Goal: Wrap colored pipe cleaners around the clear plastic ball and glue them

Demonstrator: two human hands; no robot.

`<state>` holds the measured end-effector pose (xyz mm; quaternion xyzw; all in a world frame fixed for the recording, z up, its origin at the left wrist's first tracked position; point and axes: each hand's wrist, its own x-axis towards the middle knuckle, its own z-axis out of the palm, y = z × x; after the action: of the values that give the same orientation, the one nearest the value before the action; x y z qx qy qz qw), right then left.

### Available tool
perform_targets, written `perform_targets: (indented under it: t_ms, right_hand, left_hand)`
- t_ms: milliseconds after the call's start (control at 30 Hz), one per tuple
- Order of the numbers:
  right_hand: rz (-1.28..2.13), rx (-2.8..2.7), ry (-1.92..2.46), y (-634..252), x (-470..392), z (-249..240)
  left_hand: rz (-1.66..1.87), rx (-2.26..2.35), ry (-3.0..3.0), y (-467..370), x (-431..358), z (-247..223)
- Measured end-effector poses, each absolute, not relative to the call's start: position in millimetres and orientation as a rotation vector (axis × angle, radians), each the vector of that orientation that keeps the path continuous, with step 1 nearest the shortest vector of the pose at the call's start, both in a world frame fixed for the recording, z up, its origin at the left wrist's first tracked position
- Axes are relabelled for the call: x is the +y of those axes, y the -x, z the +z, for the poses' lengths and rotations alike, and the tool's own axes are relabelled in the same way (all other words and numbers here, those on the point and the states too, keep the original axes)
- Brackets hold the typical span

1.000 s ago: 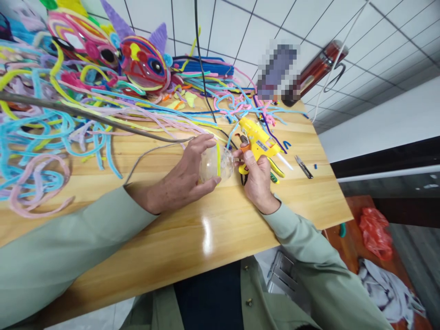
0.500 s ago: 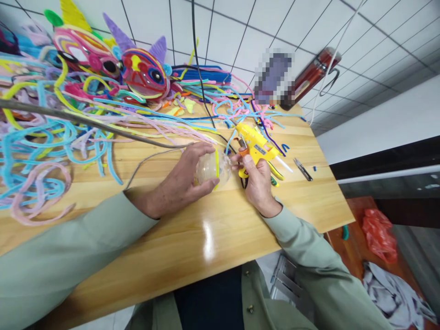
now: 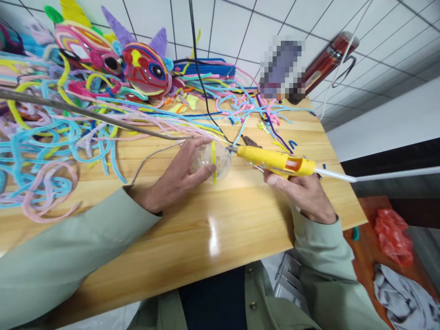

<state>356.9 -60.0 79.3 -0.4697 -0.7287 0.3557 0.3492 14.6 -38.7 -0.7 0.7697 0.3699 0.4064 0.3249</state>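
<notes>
A clear plastic ball (image 3: 222,161) with a yellow strip (image 3: 214,158) around its middle rests at the centre of the table. My left hand (image 3: 187,169) is wrapped round the ball's left side, thumb on the strip. My right hand (image 3: 302,190) is closed round the handle of a yellow glue gun (image 3: 264,158), which lies level with its metal nozzle pointing left, close to the ball's right side. A long white glue stick (image 3: 335,174) sticks out of the gun's back end.
Fuzzy coloured stems (image 3: 44,137) cover the left and back of the wooden table (image 3: 165,247). Two decorated masks (image 3: 146,73) stand at the back left, a red flask (image 3: 323,66) at the back right. A black cable (image 3: 197,59) hangs behind the ball.
My right hand has lifted the glue gun from the table and moved right, turning its nozzle towards the ball. My left hand still holds the ball in nearly the same place.
</notes>
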Motion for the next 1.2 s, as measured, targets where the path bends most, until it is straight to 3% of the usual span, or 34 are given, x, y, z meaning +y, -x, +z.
perform_targets:
  t_ms: [333, 1200]
  right_hand:
    - [0.838, -2.269, 1.113, -353.9, -59.8, 107.7]
    - [0.652, -2.44, 0.979, -348.6, -71.7, 113.8]
  left_hand:
    - [1.04, 0.964, -2.106, -16.2, -43.1, -1.0]
    - [1.177, 0.908, -2.206, -26.6, -43.6, -2.8]
